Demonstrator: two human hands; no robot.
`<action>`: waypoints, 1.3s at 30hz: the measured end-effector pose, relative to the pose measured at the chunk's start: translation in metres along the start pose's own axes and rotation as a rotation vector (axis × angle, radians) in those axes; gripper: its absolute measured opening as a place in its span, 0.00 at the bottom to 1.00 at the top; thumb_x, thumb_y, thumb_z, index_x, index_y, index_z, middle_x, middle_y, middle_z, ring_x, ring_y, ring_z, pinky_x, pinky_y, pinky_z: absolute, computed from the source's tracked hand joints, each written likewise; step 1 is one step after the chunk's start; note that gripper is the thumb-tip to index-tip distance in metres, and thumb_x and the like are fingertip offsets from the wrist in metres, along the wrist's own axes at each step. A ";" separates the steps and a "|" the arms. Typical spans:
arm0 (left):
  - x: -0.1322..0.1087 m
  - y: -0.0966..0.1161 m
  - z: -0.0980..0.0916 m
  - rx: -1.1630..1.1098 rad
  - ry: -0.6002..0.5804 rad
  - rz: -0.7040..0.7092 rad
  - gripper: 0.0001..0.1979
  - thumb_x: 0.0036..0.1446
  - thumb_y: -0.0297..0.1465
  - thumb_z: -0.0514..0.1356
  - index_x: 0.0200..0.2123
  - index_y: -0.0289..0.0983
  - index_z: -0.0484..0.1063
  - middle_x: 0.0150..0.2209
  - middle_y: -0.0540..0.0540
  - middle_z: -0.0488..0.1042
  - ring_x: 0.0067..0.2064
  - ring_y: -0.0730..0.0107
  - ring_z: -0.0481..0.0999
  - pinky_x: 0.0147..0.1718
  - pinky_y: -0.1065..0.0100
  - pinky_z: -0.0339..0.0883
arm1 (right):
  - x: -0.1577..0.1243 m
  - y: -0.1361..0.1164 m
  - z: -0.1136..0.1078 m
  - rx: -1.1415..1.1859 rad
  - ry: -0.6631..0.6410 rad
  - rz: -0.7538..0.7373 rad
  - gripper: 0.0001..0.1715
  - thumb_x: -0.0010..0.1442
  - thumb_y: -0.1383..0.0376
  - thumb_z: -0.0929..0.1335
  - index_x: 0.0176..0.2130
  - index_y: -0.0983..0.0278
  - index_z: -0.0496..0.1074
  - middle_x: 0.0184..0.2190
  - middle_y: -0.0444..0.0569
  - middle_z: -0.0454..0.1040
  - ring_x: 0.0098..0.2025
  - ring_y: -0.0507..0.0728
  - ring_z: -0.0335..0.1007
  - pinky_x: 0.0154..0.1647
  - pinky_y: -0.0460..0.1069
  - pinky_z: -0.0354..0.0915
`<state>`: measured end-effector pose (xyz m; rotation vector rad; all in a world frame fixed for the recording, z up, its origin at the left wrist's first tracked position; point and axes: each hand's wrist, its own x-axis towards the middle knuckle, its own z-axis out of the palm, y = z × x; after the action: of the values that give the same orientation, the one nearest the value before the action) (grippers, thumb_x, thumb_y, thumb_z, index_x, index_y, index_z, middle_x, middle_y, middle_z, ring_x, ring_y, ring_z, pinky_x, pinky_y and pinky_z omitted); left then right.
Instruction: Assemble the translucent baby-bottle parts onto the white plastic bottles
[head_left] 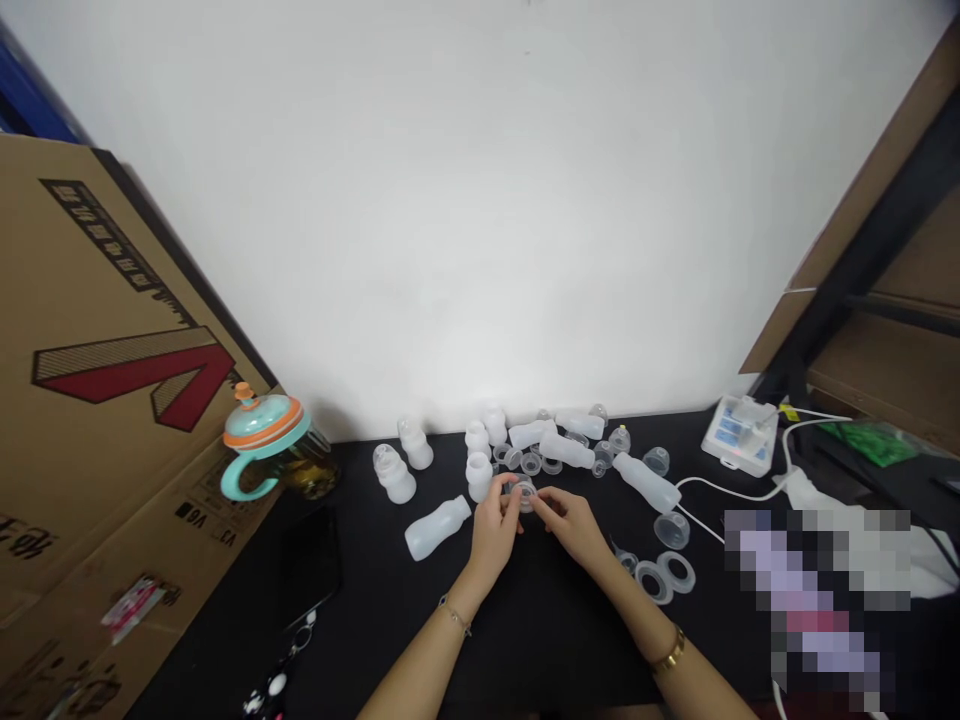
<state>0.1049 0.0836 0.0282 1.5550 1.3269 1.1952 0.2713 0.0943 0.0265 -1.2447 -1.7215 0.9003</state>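
Observation:
My left hand (496,520) and my right hand (566,518) meet over the middle of the black table, with a small clear ring-like piece (523,490) pinched between their fingertips. Just left of them a white bottle (437,528) lies on its side. Behind my left hand stand several open white bottles (478,476). Two bottles with clear tops (394,474) stand farther left. Beyond my right hand, a white bottle (649,484) lies among clear domes (671,530) and loose rings (531,463). Two more rings (677,572) lie right of my right forearm.
A lidded jug (274,445) with dark liquid stands at the left beside a large cardboard box (97,400). A phone (309,565) lies before it. At the right are a power strip (741,436), white cables and a white cloth (855,530). A wall rises behind.

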 end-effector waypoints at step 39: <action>0.000 -0.001 0.006 -0.007 -0.062 -0.032 0.14 0.67 0.44 0.54 0.43 0.39 0.68 0.24 0.53 0.71 0.23 0.72 0.70 0.24 0.72 0.65 | -0.002 0.001 0.001 -0.062 0.011 -0.024 0.23 0.66 0.53 0.63 0.51 0.64 0.76 0.33 0.49 0.80 0.29 0.57 0.74 0.32 0.49 0.67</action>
<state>0.1103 0.0838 0.0259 1.5480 1.3018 1.1216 0.2715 0.0923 0.0249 -1.2644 -1.7633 0.8304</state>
